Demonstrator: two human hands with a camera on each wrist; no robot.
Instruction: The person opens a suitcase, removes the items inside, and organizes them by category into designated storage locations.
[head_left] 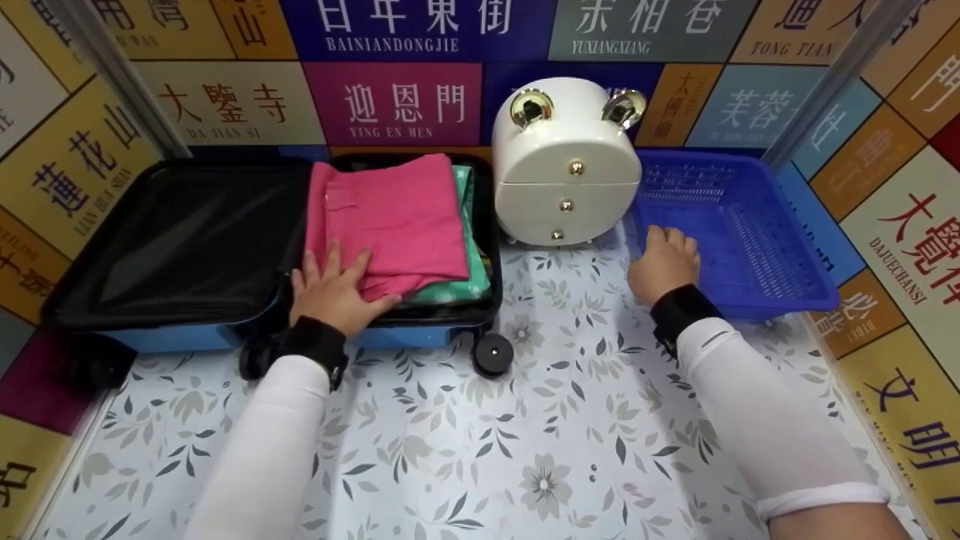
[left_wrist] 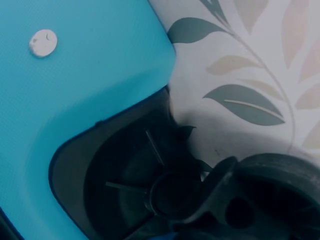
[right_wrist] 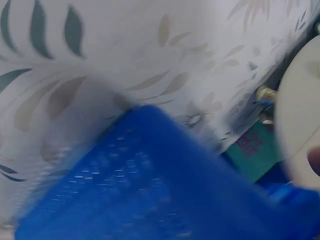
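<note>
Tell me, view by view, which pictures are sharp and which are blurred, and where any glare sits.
Head view: sharp and evenly lit, with small glare spots on the two shiny knobs atop the white drawer box. Left wrist view: very close, slightly soft and dim, showing the blue suitcase and its black wheel. Right wrist view: heavily motion-blurred; the blue basket is smeared and the floral tabletop washed out.

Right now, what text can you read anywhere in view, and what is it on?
"BAINIANDONGJIE": blue wall panel.
"迎恩門 YING EN MEN": magenta wall panel.
"大鑒寺 DA JIAN SI": cream wall panel.
"YUXIANGXIANG": grey wall panel.
"TONG TIAN": orange wall panel.
"DAJUECHANSI": white wall panel.
Other panels: cut off or too slanted to read.
Suitcase, pink shirt, white drawer box, blue basket: no text.
</note>
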